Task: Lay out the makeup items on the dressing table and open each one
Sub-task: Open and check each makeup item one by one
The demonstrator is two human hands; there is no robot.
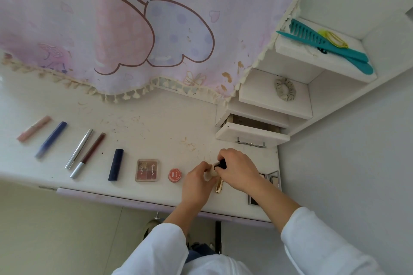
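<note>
Gripping a pale bottle [210, 173] with black cap, both hands meet.

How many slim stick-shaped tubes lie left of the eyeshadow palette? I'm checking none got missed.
5, in a row: pink tube far left, blue tube, silver pen, brown pencil, navy tube nearest the palette.

The dressing table [156, 123] was off-white. The cloth [134, 29] showed pink and lilac cartoon print. The tube [115, 165] was navy, the jar [175, 175] orange-red, the combs [324, 44] teal.
</note>
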